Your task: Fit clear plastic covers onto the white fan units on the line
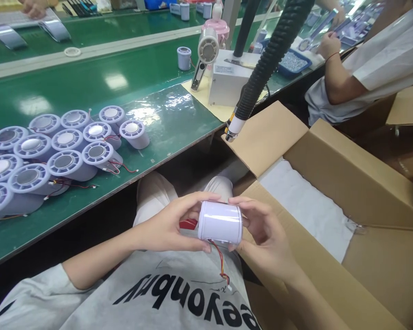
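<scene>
Between both hands, above my lap, I hold a lilac plastic cylinder housing (220, 222) lying on its side. My left hand (182, 222) grips its left end, and my right hand (263, 229) has fingers and thumb on its right end. Red, yellow and black wires (221, 261) with a small white connector hang from its underside. Similar lilac housings (65, 160) stand grouped on the green bench to the left, their round slotted ends facing up and several with wires trailing out.
An open cardboard box (368, 183) with a white liner (306, 206) stands at my right. A black flexible hose (268, 64) with a metal nozzle hangs over the bench (151, 114). A handheld fan (206, 48) leans by a grey box (223, 78). A co-worker's arm (340, 73) is at right.
</scene>
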The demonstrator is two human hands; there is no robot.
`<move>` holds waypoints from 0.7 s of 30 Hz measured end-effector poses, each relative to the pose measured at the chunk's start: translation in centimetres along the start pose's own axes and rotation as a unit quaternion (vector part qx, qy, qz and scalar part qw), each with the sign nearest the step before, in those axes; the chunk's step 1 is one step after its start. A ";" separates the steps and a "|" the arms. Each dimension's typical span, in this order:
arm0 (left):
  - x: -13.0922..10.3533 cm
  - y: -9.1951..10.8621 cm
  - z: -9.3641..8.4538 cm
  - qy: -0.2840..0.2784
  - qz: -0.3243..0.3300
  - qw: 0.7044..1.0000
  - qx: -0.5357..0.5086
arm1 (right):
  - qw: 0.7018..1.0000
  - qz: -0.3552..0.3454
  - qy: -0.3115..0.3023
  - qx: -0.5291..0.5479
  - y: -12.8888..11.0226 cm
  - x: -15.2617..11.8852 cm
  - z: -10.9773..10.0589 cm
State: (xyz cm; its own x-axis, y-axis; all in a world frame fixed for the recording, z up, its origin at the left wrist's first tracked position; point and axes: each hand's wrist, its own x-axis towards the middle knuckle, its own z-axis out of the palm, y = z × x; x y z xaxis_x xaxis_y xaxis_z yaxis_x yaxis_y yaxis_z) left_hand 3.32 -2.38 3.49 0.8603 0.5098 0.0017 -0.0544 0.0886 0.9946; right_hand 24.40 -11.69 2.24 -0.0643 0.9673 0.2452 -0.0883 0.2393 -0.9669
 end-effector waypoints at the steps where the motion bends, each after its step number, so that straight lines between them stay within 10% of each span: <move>1: -0.1 0.0 0.0 0.000 0.001 1.000 0.003 | 1.000 0.000 -0.003 -0.002 0.0 0.0 0.0; 15: 0.4 -1.2 0.8 0.076 -0.072 0.991 -0.086 | 0.963 -0.056 -0.065 -0.257 0.9 -0.2 0.7; 21: 3.4 -11.4 2.4 0.392 -0.164 0.822 -0.380 | 0.912 0.201 0.129 -0.334 10.1 1.1 4.9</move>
State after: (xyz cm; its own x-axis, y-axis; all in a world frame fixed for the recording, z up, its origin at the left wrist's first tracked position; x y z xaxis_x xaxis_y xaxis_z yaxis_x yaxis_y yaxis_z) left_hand 8.08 -3.72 -7.56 0.3169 0.7209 -0.6164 -0.4421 0.6872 0.5764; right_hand 18.53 -8.60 -6.92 0.2856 0.9551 -0.0792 0.5209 -0.2241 -0.8237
